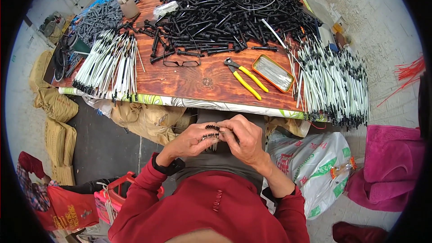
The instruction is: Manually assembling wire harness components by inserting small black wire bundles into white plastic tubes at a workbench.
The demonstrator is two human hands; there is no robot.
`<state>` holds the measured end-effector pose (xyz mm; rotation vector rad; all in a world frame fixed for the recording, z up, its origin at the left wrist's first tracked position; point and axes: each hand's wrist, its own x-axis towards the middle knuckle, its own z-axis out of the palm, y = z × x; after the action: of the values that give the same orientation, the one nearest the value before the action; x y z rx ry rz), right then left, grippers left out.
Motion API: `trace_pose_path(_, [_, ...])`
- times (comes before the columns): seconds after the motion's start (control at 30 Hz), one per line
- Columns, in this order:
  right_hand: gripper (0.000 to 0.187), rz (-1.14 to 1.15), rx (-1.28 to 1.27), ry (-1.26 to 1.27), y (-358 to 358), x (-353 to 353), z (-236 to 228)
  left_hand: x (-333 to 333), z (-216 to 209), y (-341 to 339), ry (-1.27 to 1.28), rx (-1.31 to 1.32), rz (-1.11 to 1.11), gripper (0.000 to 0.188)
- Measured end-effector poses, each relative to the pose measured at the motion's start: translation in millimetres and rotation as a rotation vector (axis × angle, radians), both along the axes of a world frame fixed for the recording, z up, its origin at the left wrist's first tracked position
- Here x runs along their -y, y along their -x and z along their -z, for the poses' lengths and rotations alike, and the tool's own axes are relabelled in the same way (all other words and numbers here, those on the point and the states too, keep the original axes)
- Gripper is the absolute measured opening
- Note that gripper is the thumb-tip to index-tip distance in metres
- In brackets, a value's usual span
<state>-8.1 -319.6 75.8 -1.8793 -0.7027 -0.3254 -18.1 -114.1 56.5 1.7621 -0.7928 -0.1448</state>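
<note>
Both hands meet close in front of the person's body, below the near edge of the bench (198,81). The left hand (191,140) curls its fingers around a small black ribbed part (211,128), and the right hand (243,139) pinches the same part from the other side. The wrists bend inward, so the fingertips touch. Just above the hands, on the bench, lie yellow pliers (245,78), glasses (182,63) and a big pile of black parts (234,11).
</note>
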Motion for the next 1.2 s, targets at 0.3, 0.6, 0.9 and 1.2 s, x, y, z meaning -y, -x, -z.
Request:
trace_pose_path(0.3, [0.01,-0.03,0.047,0.059,-3.2,1.2,-1.9,-1.4,3.6,-1.3,-0.002,-0.015,0.025,0.016])
trace_pose_path(0.6, [0.012,-0.063,-0.113,-0.067,-6.6,-4.2,-1.5,-3.7,-2.1,-3.3,-0.068,-0.05,0.03,0.019])
trace_pose_path(0.9, [0.01,-0.06,0.191,0.111,-13.6,-5.0,-6.2,-5.7,-0.2,-4.4,-0.046,-0.06,0.07,0.018])
trace_pose_path(1.2, [0.013,-0.045,0.081,0.03,-12.5,-6.6,-1.9,-4.5,1.7,-3.6,-0.008,-0.047,0.075,0.017])
